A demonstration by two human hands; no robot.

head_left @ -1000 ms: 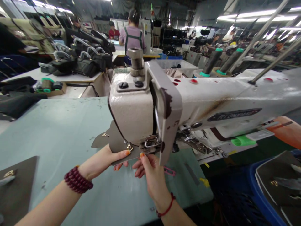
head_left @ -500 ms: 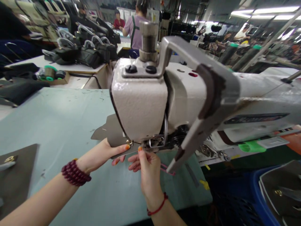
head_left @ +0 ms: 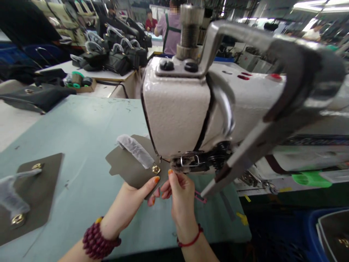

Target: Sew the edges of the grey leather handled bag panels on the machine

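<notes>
A grey-brown leather bag panel (head_left: 131,171) lies under the head of a white sewing machine (head_left: 176,112). On the panel are a brass-coloured ring fitting (head_left: 156,169) and a handle wrapped in white plastic (head_left: 136,151). My left hand (head_left: 131,200) grips the panel's near edge, thumb on top and fingertips beneath. Close to the presser foot, my right hand (head_left: 181,193) pinches the panel's right edge between thumb and curled fingers. The needle area is mostly hidden behind the machine head.
Another panel with a wrapped handle (head_left: 46,196) lies at left on the green tabletop (head_left: 89,120). A grey metal bar (head_left: 245,145) slants down beside my right hand. Lower right stands a blue basket (head_left: 302,225) with panels. Black bags (head_left: 117,62) and two people are behind.
The panel has turned, bringing its wrapped handle and brass fitting into view left of the machine head. Both hands have kept hold, the left shifting nearer the right. The camera view has shifted.
</notes>
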